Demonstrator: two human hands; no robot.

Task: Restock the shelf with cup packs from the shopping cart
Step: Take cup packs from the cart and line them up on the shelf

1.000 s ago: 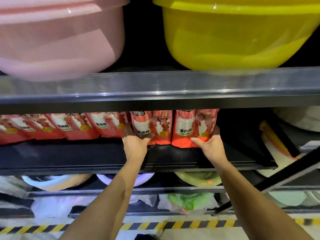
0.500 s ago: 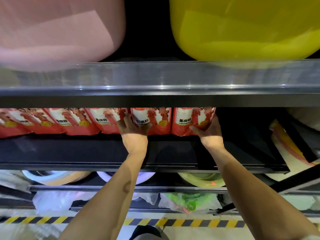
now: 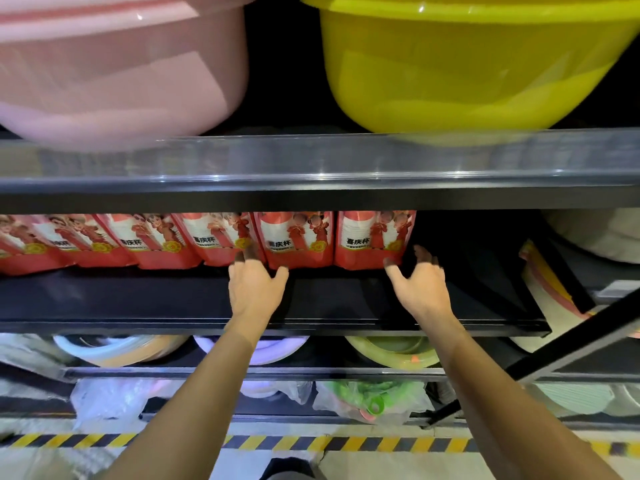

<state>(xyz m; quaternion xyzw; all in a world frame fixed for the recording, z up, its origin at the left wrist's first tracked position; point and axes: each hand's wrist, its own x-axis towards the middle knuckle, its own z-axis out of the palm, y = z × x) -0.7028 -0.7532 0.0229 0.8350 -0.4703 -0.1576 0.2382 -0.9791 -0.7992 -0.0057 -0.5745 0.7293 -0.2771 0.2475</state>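
Left hand [image 3: 254, 289] and right hand [image 3: 420, 289] out over the dark shelf [image 3: 138, 299], palms down, fingers spread and loose, gripping nothing. Left fingertips against the foot of the packs, at the seam beside the second pack from the right end, thumb just under that pack's lower edge. Right thumb at the lower right corner of the last pack, the other fingers past its side over bare shelf board.

Overhead, side by side on the level above: pink basin [image 3: 114, 71] to the left, yellow basin [image 3: 478, 64] to the right, both seen from below. Cannot tell what either holds. Clear rail [image 3: 311, 161] along the front edge beneath them.

On the shelf, red packs [image 3: 298, 240] standing upright in one row at the back, touching side to side, running from the left edge to just right of centre. Printed with cartoon figures and a white label. Front of the board bare.

One level down, nested bowls [image 3: 117, 349] lying in stacks: pale orange and white at left, lilac in the middle, light green at right. Lower again, thin plastic bags [image 3: 374, 400] with green and pale plastic ware inside.

Along the floor, yellow-and-black tape [image 3: 381, 443].
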